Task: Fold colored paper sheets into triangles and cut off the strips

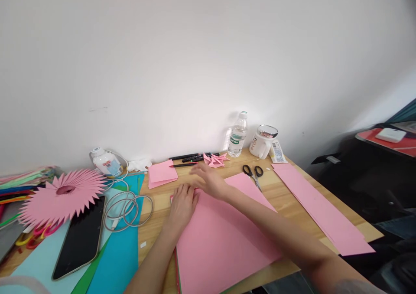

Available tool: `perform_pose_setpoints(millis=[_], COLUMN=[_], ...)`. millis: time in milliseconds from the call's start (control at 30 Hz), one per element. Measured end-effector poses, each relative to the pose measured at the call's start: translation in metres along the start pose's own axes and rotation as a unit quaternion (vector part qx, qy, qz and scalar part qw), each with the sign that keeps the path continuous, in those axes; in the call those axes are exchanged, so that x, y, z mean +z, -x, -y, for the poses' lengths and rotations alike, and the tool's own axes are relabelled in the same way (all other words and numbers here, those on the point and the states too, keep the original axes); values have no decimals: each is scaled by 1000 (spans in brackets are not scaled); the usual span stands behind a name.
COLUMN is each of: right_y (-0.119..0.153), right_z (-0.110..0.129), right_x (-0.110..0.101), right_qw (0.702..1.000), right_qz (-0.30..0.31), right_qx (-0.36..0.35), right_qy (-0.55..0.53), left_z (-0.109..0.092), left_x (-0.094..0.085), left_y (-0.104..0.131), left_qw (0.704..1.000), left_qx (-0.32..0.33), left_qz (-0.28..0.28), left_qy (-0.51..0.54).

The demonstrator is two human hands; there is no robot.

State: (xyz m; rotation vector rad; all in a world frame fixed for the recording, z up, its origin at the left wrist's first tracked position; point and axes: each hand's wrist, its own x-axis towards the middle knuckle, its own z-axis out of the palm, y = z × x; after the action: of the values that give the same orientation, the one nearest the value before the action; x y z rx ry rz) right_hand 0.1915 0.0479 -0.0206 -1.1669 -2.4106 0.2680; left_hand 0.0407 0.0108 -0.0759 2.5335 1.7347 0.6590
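A large stack of pink paper (224, 237) lies on the wooden table (286, 194) in front of me. My left hand (183, 203) rests at the stack's far left corner, fingers bent down over the edge; whether they pinch anything is hidden. My right hand (209, 181) hovers over the far edge beside it, fingers spread and nothing visible in them. Behind the hands lie small pink squares (162, 174), a folded pink paper piece (216, 160) and several dark pens (183, 157). Scissors (253, 172) with black handles sit just beyond the stack.
Long pink strips (318, 205) lie at the right. A water bottle (238, 135) and white mug (262, 142) stand by the wall. Left are a phone (81, 237), coiled cable (128, 211), blue paper (120, 259), a spiky pink paper ring (42, 198) and a white bottle (107, 161).
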Motion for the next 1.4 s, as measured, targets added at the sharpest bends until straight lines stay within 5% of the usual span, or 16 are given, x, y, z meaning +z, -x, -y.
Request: perform_pose_setpoints(millis=[167, 267, 533, 800, 1100, 1233, 1400], right_y=[135, 171, 144, 113, 51, 75, 165], right_z=[27, 33, 43, 50, -7, -36, -44], right_x=[-24, -16, 21, 15, 38, 25, 29], right_qw=[975, 969, 983, 987, 992, 973, 944], right_qz=[127, 155, 83, 94, 97, 59, -27], right_qx=[-172, -190, -162, -94, 64, 201, 293], right_qy=[-60, -36, -8, -88, 54, 95, 147], left_z=[5, 10, 34, 45, 49, 49, 46], left_x=[0, -2, -6, 2, 3, 3, 3], left_y=[-1, -4, -15, -12, -11, -10, -9], left_qw=[1000, 999, 998, 998, 998, 999, 999], left_qx=[-7, -5, 15, 26, 44, 37, 30], left_qz=[-2, 0, -15, -47, -36, -27, -20], left_qy=[23, 36, 54, 36, 25, 12, -7])
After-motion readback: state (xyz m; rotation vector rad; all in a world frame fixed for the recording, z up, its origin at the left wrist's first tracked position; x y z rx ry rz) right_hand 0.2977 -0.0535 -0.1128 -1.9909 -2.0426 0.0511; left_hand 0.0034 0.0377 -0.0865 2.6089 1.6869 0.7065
